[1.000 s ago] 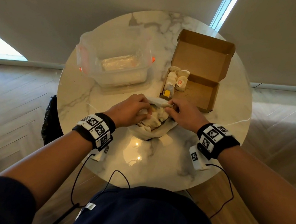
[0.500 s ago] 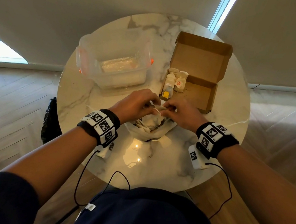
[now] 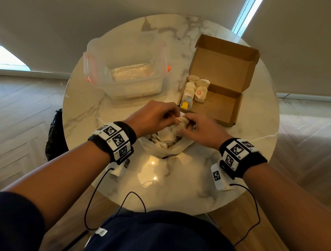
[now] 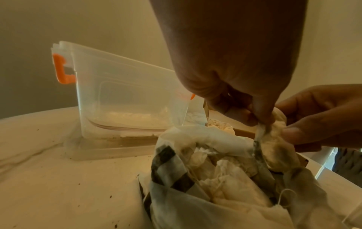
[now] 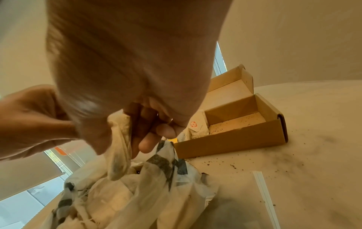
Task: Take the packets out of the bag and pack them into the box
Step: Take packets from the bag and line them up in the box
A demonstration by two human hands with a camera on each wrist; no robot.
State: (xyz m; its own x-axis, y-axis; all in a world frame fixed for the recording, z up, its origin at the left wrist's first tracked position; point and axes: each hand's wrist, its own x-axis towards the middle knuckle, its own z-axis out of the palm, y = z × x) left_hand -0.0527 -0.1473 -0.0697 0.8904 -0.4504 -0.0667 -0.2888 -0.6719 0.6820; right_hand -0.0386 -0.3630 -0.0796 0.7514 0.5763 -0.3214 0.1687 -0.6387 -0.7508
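Pale paper packet (image 3: 182,122) sits between my two hands, just above the bag (image 3: 164,144). My left hand (image 3: 153,117) pinches its edge; my right hand (image 3: 199,129) curls round it, the box (image 3: 226,115) just beyond.

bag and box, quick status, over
Both hands, left and right, pinch one packet above the bag. Box open, a few packets in its left end. Nothing blocking between bag and box.

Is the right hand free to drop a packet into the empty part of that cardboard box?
Probably yes. The right hand pinches a packet just in front of the cardboard box, whose lid stands open; packets fill only its left end.
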